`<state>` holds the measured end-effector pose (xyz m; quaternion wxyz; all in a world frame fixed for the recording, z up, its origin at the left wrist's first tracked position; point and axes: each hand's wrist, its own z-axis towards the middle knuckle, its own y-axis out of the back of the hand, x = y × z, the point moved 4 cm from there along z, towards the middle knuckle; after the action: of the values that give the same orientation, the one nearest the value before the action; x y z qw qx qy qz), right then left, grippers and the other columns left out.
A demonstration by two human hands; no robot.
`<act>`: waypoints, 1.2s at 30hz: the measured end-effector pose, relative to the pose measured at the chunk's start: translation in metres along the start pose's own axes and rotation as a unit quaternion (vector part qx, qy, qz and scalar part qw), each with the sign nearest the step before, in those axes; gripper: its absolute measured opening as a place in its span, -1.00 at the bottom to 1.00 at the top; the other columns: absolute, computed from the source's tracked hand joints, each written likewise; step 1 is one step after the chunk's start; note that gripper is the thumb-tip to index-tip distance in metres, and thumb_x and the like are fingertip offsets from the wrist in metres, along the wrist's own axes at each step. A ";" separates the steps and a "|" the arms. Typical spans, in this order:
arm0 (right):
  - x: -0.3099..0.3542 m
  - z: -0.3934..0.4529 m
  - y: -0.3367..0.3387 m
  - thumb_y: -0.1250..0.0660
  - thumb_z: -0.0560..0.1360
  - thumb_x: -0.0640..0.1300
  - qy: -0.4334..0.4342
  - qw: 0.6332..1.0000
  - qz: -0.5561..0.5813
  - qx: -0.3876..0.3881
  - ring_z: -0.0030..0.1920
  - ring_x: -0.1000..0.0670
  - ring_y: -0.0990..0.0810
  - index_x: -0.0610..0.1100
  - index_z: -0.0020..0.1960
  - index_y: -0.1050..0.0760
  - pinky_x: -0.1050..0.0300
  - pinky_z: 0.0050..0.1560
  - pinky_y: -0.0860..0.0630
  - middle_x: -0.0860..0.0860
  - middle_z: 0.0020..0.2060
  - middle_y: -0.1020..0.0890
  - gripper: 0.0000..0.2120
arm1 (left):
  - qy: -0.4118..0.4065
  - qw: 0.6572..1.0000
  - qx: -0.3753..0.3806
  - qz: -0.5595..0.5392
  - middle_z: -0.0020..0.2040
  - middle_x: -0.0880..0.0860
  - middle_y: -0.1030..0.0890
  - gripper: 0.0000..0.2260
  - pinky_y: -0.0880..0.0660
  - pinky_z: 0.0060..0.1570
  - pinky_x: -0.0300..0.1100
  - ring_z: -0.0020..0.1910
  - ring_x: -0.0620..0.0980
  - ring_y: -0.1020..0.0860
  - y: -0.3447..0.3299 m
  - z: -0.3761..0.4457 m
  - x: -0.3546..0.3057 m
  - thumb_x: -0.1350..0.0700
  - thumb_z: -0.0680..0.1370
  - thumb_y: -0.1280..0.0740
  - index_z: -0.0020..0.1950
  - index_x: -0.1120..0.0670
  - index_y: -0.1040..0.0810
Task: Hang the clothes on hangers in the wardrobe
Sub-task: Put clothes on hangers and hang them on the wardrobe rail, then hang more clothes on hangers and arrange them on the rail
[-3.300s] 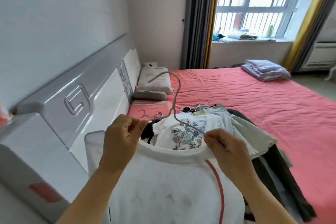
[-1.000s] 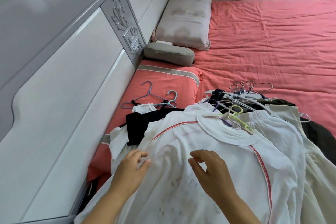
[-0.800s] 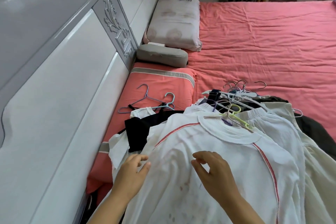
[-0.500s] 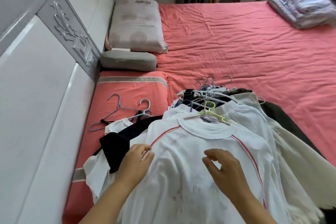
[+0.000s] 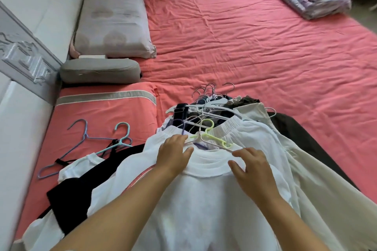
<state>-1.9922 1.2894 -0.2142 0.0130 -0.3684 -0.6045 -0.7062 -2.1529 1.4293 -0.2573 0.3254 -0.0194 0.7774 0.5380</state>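
Hands [image 5: 175,154] flat — shirt [image 5: 204,199] collar edge

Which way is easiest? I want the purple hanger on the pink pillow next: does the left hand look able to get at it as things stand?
Probably yes. The purple hanger lies exposed left of the left hand; only a black strap tangles its lower end.

White shirt [image 5: 204,199] flat atop clothes pile, hangers [image 5: 206,108] beyond collar

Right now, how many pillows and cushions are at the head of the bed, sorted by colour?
White pillow: 1
Grey cushion: 1
Pink pillow with grey stripe: 1
Total: 3
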 end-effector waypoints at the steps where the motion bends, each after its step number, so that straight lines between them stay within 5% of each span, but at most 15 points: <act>1: -0.004 0.005 -0.004 -0.43 0.42 -0.19 -0.002 1.000 -0.006 0.005 0.06 -0.12 -0.48 -0.16 0.02 -0.61 0.09 -0.01 -0.37 -0.04 -0.02 -0.61 -0.82 | 0.010 1.000 0.001 0.019 0.39 0.04 -0.39 -0.57 -0.23 0.31 -0.13 0.37 0.03 -0.32 -0.007 0.008 0.001 -0.02 0.58 -0.22 0.43 0.05 -0.33; 5: -0.022 0.020 -0.017 -0.37 0.44 -0.22 -0.014 0.999 -0.029 0.001 0.01 -0.16 -0.48 -0.14 -0.04 -0.61 0.08 -0.07 -0.24 -0.03 -0.06 -0.61 -0.89 | 0.031 0.998 -0.021 0.048 0.25 0.02 -0.48 -0.70 -0.23 0.23 -0.13 0.26 0.04 -0.41 -0.025 0.028 0.005 0.00 0.56 -0.26 0.27 0.01 -0.44; 9: -0.029 0.025 -0.029 -0.26 0.43 -0.23 -0.014 1.000 0.001 0.014 -0.07 -0.17 -0.48 -0.12 -0.08 -0.62 0.00 -0.09 -0.35 -0.01 -0.14 -0.61 -0.83 | 0.024 0.997 -0.070 0.012 0.05 0.00 -0.57 -0.87 -0.26 0.08 -0.16 0.05 0.05 -0.50 -0.027 0.032 0.010 0.07 0.53 -0.33 0.07 0.01 -0.52; 15: -0.025 0.042 -0.025 -0.30 0.47 -0.23 -0.034 0.998 -0.020 0.043 0.09 -0.16 -0.43 -0.11 0.09 -0.57 0.02 -0.02 -0.25 -0.03 -0.01 -0.60 -0.79 | -0.040 0.985 -0.168 0.006 -0.15 0.00 -0.58 -0.96 -0.32 -0.04 -0.11 -0.11 0.09 -0.53 -0.003 0.027 -0.003 0.12 0.45 -0.34 -0.18 0.07 -0.52; 20: -0.015 0.045 0.005 -0.33 0.47 -0.30 0.013 0.994 0.095 0.044 -0.11 -0.06 -0.53 -0.14 -0.13 -0.58 0.01 -0.07 -0.46 0.02 -0.21 -0.62 -0.90 | -0.060 0.972 -0.225 -0.022 -0.31 -0.01 -0.62 -0.86 -0.37 -0.22 -0.14 -0.30 0.12 -0.58 0.040 0.005 -0.018 0.03 0.46 -0.34 -0.12 0.09 -0.58; 26: 0.014 0.030 0.046 -0.33 0.50 -0.27 0.080 0.977 0.190 0.045 -0.26 0.06 -0.53 -0.03 -0.20 -0.51 0.04 -0.22 -0.49 0.13 -0.35 -0.59 -0.83 | -0.040 0.942 -0.332 -0.002 -0.37 -0.09 -0.57 -0.59 -0.41 -0.11 -0.06 -0.38 -0.11 -0.39 0.096 -0.043 -0.028 -0.27 0.41 -0.24 -0.32 0.05 -0.56; 30: 0.041 0.015 0.069 -0.33 0.51 -0.20 0.118 0.957 0.261 0.045 -0.27 0.07 -0.54 0.01 -0.19 -0.53 0.11 -0.23 -0.45 0.15 -0.34 -0.59 -0.85 | -0.040 0.921 -0.384 0.051 -0.30 -0.07 -0.62 -0.45 -0.45 -0.09 -0.04 -0.33 0.00 -0.53 0.138 -0.092 -0.027 -0.39 0.44 -0.14 -0.25 0.07 -0.60; 36: 0.097 -0.008 0.072 -0.34 0.50 -0.27 0.168 0.926 0.314 0.128 -0.32 0.11 -0.51 0.02 -0.21 -0.54 0.23 -0.28 -0.39 0.14 -0.36 -0.58 -0.79 | 0.014 0.906 -0.406 0.120 -0.53 0.00 -0.43 -0.43 -0.32 -0.43 -0.17 -0.52 0.10 -0.44 0.184 -0.192 -0.005 -0.32 0.56 -0.01 -0.37 0.06 -0.47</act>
<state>-2.0331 1.3042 -0.1013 0.3826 -0.4104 -0.5320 -0.6341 -2.3119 1.3420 -0.0632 0.2118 -0.0640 0.4927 0.8416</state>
